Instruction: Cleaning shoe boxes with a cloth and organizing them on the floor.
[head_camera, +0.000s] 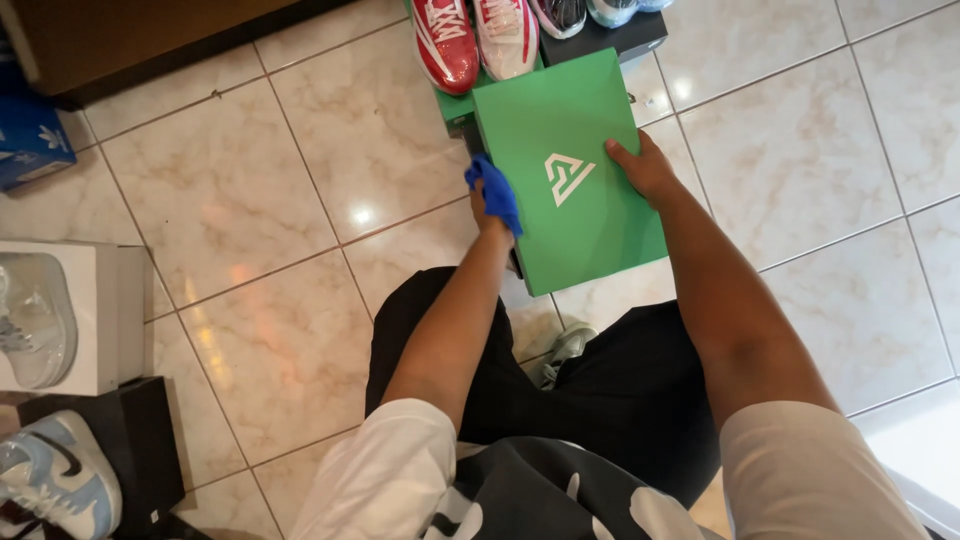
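Observation:
A green shoe box lid (570, 170) with a white triangular mark is held in front of me over the tiled floor. My right hand (645, 168) grips its right edge. At the lid's left edge, my left hand (488, 208) is closed around a blue cloth (496, 190) that presses against the lid. A pair of red and white sneakers (475, 40) stands just beyond the lid, on a green box base.
More sneakers sit on a black box (610, 35) at the top. At the left are a white box holding a pale shoe (50, 315), a black box (130, 445) with a light blue sneaker (55, 480), and a blue box (30, 140). Marble floor tiles surround me.

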